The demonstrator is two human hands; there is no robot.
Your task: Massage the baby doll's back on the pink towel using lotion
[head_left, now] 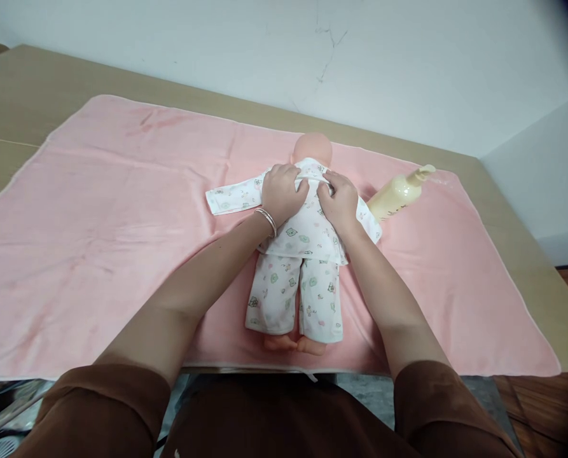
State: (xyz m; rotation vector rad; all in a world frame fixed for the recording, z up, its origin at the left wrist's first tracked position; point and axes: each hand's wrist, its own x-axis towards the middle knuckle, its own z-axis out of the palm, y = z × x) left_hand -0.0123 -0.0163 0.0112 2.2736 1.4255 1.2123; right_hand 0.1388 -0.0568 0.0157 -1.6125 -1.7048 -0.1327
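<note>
One doll (313, 149) face-down on towel (131, 216). Left hand (282, 194), right hand (341, 202) apart, both on upper shirt (307, 234); can't tell if pinching. Sideways shirt tug might make sleeve (368, 222) shove bottle (395, 196), sending it rolling.

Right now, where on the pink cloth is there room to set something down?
Widest free patch: the pink cloth left of the doll. Another lies between the right forearm, the pump bottle and the cloth's right edge. Crowded: mid-cloth, where the left hand and right hand are on the doll's shirt, with the bottle close by.
</note>
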